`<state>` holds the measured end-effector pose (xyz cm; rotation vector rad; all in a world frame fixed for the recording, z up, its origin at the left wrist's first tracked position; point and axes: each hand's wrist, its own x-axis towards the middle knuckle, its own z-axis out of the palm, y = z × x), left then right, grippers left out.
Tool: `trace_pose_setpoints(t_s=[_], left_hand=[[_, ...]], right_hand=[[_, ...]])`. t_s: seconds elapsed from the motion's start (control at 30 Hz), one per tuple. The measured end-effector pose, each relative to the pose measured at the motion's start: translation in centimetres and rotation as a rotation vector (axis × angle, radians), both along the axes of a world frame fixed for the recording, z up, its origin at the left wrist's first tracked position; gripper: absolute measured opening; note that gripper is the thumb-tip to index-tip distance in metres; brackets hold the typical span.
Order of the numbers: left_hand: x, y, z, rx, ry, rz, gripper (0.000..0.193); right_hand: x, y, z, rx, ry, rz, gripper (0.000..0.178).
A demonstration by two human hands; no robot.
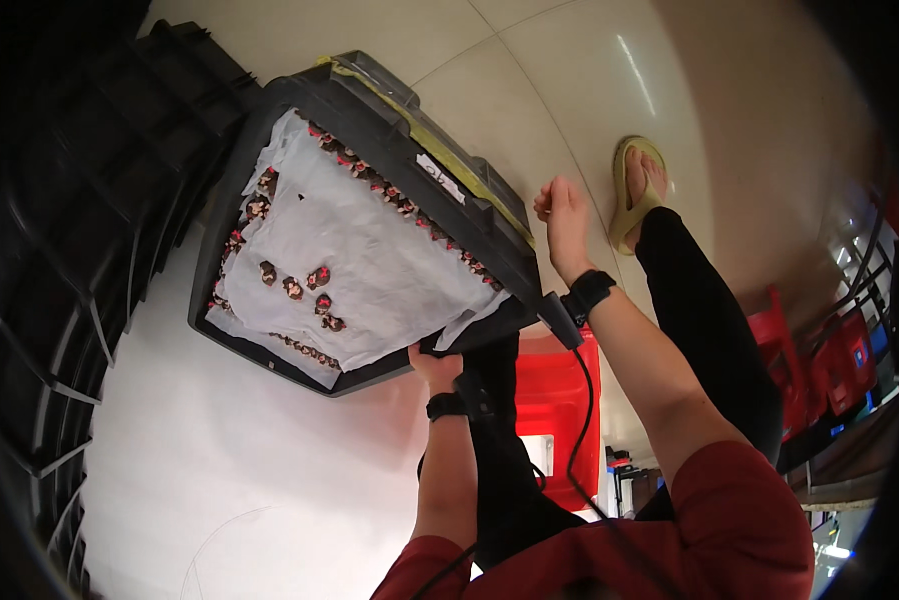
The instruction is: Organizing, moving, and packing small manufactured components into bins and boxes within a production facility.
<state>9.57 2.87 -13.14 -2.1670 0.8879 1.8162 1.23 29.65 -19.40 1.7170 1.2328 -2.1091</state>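
Observation:
A black plastic crate (pixel 369 374) sits tilted in front of me, lined with white paper (pixel 369 260). Several small dark brown clusters (pixel 292 288) with red and pale bits lie on the paper, and more line its edges. At the crate's near rim, my left hand (pixel 435 368) is closed on the edge, its fingers partly hidden beneath. My right hand (pixel 566 225) is off the crate's right side, apart from it, with its fingers curled in and nothing seen in them. Each wrist wears a black band with a small device.
Tall stacked black crates (pixel 59 220) fill the left side. A red plastic stool (pixel 569 400) is close to my legs, and a black cable (pixel 586 420) hangs by my right arm. A foot in a yellow-green sandal (pixel 629 190) rests on the tiled floor (pixel 569 60).

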Motion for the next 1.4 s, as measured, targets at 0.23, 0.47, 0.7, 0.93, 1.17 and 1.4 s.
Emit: trace_pose_setpoints(t_s=[0.23,0.47,0.7,0.93,1.17,1.4], left_hand=[[0.0,-0.9,-0.4,-0.014,-0.033,0.018,0.035],[-0.2,-0.5,-1.4,-0.019,-0.080,-0.092,0.034],[-1.3,1.9,1.2,-0.019,-0.025,-0.003,0.035],[0.1,0.4,-1.0,-0.101,0.016,0.021,0.037],[1.3,-0.1,-0.9,0.056,0.238,0.294,0.036],[2.9,-0.9,-0.5,0.123,0.294,0.256,0.021]], right_hand=[[2.8,0.1,-1.6,-0.188,-0.048,0.319,0.042],[4.2,-1.1,-2.6,-0.122,-0.094,0.535,0.049],[2.4,0.1,-2.2,-0.261,-0.252,0.609,0.058],[-4.9,-2.0,6.7,-0.181,0.260,0.811,0.081],[-5.9,-2.8,7.2,-0.385,0.241,1.014,0.105],[-4.3,-3.9,6.3,-0.383,0.126,0.891,0.104]])
